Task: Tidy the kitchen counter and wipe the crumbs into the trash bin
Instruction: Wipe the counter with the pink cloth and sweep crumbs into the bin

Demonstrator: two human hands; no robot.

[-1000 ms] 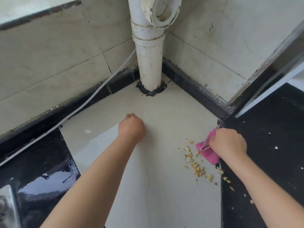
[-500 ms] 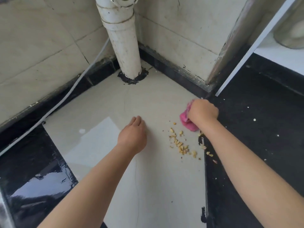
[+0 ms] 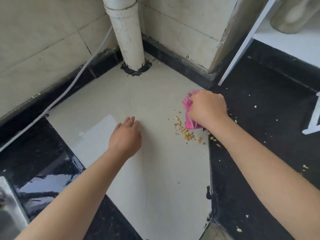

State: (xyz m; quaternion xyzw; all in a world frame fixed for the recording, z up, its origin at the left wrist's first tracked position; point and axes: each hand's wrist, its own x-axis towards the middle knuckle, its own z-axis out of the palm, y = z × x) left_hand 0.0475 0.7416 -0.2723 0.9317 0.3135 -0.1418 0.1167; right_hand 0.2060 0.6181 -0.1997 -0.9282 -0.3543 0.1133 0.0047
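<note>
Right hand (image 3: 207, 110) grasps cloth (image 3: 187, 108) at counter (image 3: 155, 179) corner; left hand (image 3: 125, 135) flat, released. Risk: fast sweep scatters crumbs (image 3: 186, 132) past left palm.

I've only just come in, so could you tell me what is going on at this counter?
A person is wiping up crumbs. The right hand grips a pink cloth pressed to the pale counter, right beside a small heap of crumbs. The left hand lies flat and open on the counter, holding nothing. More crumbs are scattered over the black counter to the right, not yet gathered. No trash bin is in view.
</note>
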